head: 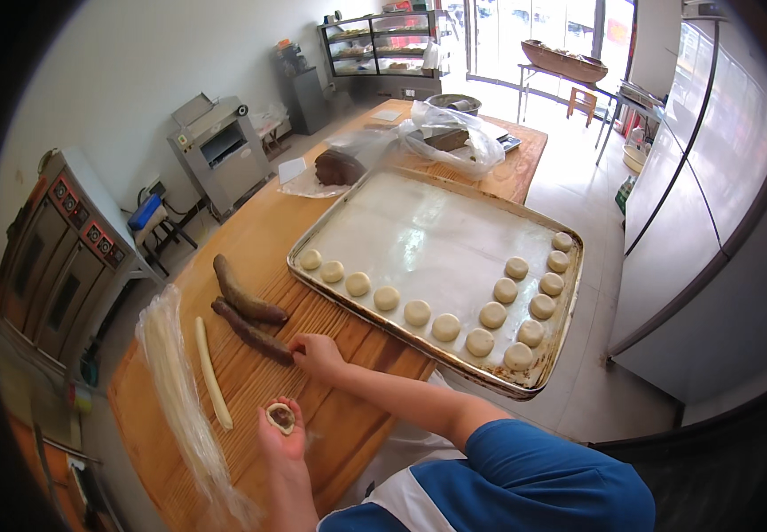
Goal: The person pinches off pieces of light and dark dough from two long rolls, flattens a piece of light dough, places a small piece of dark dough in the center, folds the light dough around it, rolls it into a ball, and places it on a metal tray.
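Observation:
My left hand [283,447] cups a small round of dough [289,427], open at the top with dark filling [281,417] inside. Ahead of it, the fingers of my right hand [319,358] pinch the near end of a long dark brown roll of filling [249,334]. A second, thicker filling roll [242,297] lies curved just beyond that one. To the left, a thin rope of pale dough [209,372] rests on the wooden table [330,425]. Beside the rope, more pale dough strips [174,372] lie under clear plastic.
A large lined baking tray [410,219] overhangs the table's right edge, with rows of flat dough rounds [417,312]. Behind it sit a dark filling lump [338,167], a plastic bag [453,143] and a metal bowl [453,104]. A deck oven [57,259] stands left, a white cabinet [696,173] right.

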### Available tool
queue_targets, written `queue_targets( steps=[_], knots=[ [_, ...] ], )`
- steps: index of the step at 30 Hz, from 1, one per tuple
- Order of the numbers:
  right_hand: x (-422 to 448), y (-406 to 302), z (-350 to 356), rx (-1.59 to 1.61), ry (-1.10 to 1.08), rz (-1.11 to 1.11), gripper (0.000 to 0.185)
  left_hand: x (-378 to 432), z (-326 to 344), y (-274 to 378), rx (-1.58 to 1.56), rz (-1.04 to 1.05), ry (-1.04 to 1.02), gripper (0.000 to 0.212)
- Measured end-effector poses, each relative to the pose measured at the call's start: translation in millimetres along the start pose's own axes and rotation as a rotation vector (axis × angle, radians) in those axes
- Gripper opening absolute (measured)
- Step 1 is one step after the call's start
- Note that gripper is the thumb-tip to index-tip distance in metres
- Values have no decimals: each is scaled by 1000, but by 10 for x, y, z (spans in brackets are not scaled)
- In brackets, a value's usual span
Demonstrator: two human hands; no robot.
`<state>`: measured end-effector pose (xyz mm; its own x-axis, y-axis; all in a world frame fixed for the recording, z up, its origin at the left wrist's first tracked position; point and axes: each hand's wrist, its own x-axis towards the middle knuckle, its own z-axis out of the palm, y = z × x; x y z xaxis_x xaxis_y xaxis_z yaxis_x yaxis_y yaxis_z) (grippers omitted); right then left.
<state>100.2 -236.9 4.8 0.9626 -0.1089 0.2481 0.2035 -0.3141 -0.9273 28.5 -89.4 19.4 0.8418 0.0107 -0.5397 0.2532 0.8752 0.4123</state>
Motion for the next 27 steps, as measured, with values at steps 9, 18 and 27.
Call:
queue_targets(
  steps=[9,18,27],
  knots=[
    [-623,-512,-228,-70,-303,-387,14,20,-93,-50,83,-14,-172,31],
    [-723,-626,-363,-73,-290,-343,19,-75,-34,-124,163,22,-259,18],
    [-678,-681,-416,-66,-360,-123,42,-350,138,-193,388,82,-257,22]
  ],
)
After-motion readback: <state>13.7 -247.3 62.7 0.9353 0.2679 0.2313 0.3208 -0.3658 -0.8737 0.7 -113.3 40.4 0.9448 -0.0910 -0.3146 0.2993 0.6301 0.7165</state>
